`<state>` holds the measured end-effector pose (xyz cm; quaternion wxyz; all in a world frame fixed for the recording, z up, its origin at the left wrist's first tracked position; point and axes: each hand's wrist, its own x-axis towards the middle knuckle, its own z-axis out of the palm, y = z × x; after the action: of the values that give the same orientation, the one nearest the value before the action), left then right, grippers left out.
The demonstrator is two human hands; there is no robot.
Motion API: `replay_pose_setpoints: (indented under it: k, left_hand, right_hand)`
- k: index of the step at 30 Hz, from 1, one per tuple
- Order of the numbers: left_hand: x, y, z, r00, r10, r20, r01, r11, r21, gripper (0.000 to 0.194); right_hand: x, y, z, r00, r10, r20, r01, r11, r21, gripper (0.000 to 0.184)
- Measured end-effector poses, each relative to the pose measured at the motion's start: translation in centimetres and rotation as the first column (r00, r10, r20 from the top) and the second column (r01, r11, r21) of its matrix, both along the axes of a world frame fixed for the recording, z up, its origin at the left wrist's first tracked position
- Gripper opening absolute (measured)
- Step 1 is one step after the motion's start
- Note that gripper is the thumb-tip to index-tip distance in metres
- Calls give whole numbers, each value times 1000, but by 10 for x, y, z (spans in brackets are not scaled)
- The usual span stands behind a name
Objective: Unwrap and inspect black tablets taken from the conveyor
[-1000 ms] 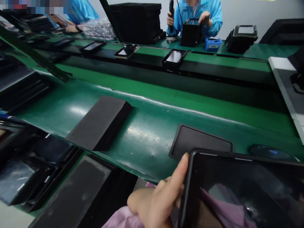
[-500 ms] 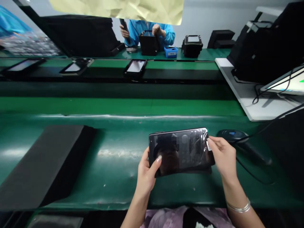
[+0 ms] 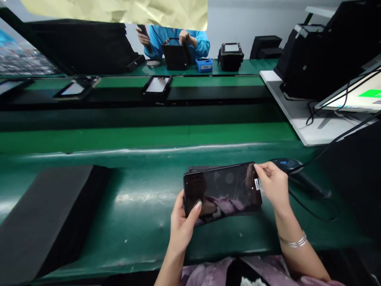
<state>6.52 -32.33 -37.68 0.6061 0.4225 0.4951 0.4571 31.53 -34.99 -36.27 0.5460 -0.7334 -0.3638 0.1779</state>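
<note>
A black tablet with a glossy, reflective screen is tilted toward me over the green bench. My left hand grips its left end, thumb on the screen's edge and fingers behind. At the upper right corner, my right hand pinches with thumb and forefinger; whether a clear film lies between them I cannot tell. A small white label sits on the tablet's right end. Behind the tablet, part of another flat black thing shows on the bench, mostly hidden.
A black barcode scanner with a cable lies right of my right hand. A large black foam block is at left. Farther off, devices rest on a conveyor, a monitor stands on a white shelf, and a co-worker sits opposite.
My right hand has moved from the tablet's right edge up to its corner. The label, partly covered before, is now exposed, and the bright wrinkled glare there has gone. The view has shifted slightly right.
</note>
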Motion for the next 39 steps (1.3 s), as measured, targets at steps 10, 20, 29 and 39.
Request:
replay_pose_setpoints:
  k: [10,20,29,39]
  left_hand:
    - [2,0,-6,999,20,-51,-19,1000,9,53]
    - [-1,-1,-13,1000,-10,-23,10,1000,-4,52]
    - [8,3,-10,997,42,59,-35,993,-111,57]
    - [2,12,-3,979,114,171,-78,976,-205,58]
  right_hand:
    - [-13,-14,22,974,172,147,-182,981,61,17]
    - [4,-9,11,813,-70,578,83,997,4,21]
    - [-55,-22,-14,260,584,769,-500,763,-410,66]
    - [31,-67,-50,637,418,648,-208,902,-378,57]
